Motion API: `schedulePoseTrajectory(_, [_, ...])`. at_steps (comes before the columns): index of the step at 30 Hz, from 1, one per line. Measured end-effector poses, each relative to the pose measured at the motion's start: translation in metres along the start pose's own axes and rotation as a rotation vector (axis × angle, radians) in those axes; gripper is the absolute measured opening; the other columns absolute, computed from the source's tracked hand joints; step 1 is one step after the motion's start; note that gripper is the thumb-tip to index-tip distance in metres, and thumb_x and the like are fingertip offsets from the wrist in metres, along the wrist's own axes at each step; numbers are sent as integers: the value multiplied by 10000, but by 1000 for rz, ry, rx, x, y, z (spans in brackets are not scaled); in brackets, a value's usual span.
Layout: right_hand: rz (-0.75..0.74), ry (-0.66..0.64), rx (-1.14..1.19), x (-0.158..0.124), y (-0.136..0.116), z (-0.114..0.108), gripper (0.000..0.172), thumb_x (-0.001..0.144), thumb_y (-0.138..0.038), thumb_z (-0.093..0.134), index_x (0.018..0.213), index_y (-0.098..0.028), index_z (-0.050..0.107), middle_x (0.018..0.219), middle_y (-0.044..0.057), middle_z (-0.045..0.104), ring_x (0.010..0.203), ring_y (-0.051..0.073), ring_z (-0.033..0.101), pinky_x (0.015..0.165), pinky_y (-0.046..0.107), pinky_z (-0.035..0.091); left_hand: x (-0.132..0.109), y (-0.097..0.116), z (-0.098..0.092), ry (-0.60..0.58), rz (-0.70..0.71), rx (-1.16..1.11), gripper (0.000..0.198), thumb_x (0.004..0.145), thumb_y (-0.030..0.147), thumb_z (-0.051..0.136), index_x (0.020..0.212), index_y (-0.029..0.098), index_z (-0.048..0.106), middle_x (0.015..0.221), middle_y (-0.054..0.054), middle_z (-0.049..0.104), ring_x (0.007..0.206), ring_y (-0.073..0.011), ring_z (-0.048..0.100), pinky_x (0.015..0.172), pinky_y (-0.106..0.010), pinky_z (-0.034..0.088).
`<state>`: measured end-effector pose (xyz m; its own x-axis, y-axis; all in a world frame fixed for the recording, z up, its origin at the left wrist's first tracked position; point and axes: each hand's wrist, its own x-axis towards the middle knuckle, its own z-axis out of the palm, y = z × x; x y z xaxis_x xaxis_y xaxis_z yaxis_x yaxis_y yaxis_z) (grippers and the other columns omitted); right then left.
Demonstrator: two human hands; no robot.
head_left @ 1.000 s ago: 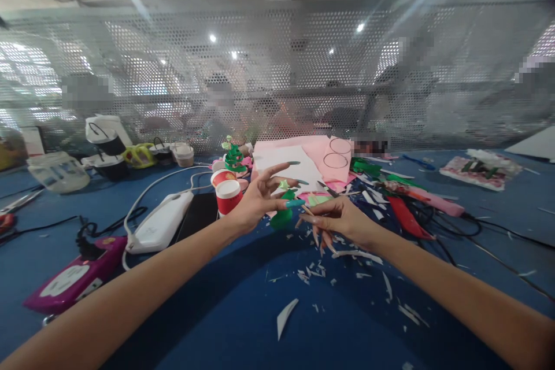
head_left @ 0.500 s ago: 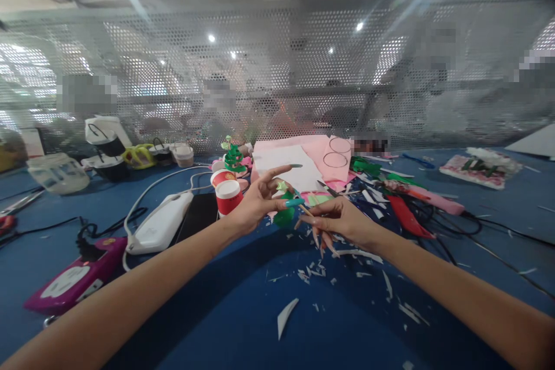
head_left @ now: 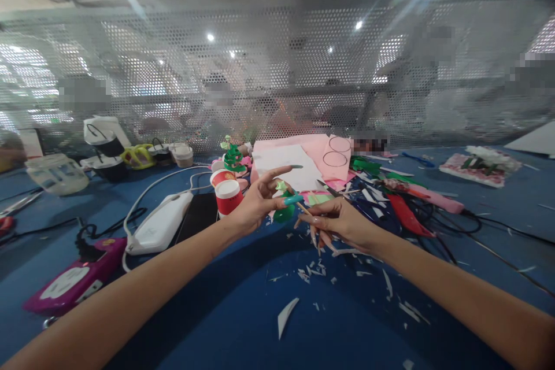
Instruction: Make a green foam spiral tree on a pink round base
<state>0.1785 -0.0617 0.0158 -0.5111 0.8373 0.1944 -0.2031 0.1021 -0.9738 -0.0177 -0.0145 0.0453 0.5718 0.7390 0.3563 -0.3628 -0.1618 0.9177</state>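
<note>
My left hand point(head_left: 255, 203) hovers over the blue table point(head_left: 225, 324), thumb and a finger pinched on a small green paper tree with a pale star on top point(head_left: 285, 208); the index finger points out over it. My right hand point(head_left: 336, 221) is right beside it, fingers curled round a thin wooden stick point(head_left: 303, 209) whose tip touches the green piece. Long painted nails show on both hands. White paper scraps point(head_left: 316, 269) lie under the right hand.
Two red paper cups point(head_left: 228, 193), a white glue gun point(head_left: 158, 226) with cable, and a purple device point(head_left: 69, 280) lie left. Pink and white sheets point(head_left: 299, 165), a finished green tree point(head_left: 235, 157), red and green cuttings and black cables point(head_left: 411, 214) lie behind and right. A perforated screen closes the back.
Both hands have stayed nearly in place. The left fingers have closed a little on the green piece, and the right hand with the stick has crept slightly closer to it.
</note>
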Motion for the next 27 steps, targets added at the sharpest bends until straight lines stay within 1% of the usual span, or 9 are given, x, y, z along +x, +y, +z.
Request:
schedulePoseTrajectory(4, [23,1,38,0,1,2,208,734,-322,717,845,-147,737,587,11,659,341,59,540,447,217,537,0,0,0,12,4,-10,611,605,110,771,1174,211,572,830,3,630,664,-66,573,629,-174,493])
schedulePoseTrajectory(10, [34,14,65,0,0,4,238,725,-332,723,841,-125,737,575,14,650,332,51,525,450,220,540,-1,1,2,25,-11,-32,569,601,122,779,1131,228,603,812,24,609,636,-52,570,560,-149,464])
schedulePoseTrajectory(16, [57,3,103,0,3,4,240,746,-330,707,867,-124,730,575,10,646,332,38,507,450,203,538,0,1,5,73,-6,-27,468,617,141,774,1058,211,634,784,24,616,640,-57,582,594,-157,481])
schedulePoseTrajectory(19, [69,14,135,1,4,6,236,749,-341,702,846,-127,724,555,2,641,323,33,494,440,192,531,2,-1,3,96,14,-20,463,635,136,762,1071,213,630,806,14,627,694,-70,602,622,-157,492])
schedulePoseTrajectory(22, [84,20,153,2,5,6,260,733,-369,708,827,-127,718,550,-3,642,321,44,505,431,206,531,4,-3,0,146,46,-2,503,619,80,755,1085,218,624,886,-4,646,820,-103,621,679,-169,505])
schedulePoseTrajectory(24, [90,27,140,3,6,6,281,719,-383,716,827,-123,715,556,-5,640,328,51,516,424,210,529,5,-4,-1,153,76,18,555,596,39,753,1101,223,614,955,-14,653,914,-122,614,745,-182,506])
schedulePoseTrajectory(26, [88,29,123,3,6,5,290,718,-387,716,820,-116,713,556,-6,637,324,52,514,418,210,528,5,-3,-1,145,75,31,570,600,36,749,1118,228,603,979,-16,653,937,-129,611,765,-193,509])
schedulePoseTrajectory(27, [86,25,119,3,6,5,289,724,-389,711,814,-114,711,554,-6,635,320,51,510,417,212,530,5,-3,-1,144,61,31,560,609,46,746,1119,229,600,968,-15,654,922,-128,616,749,-194,514])
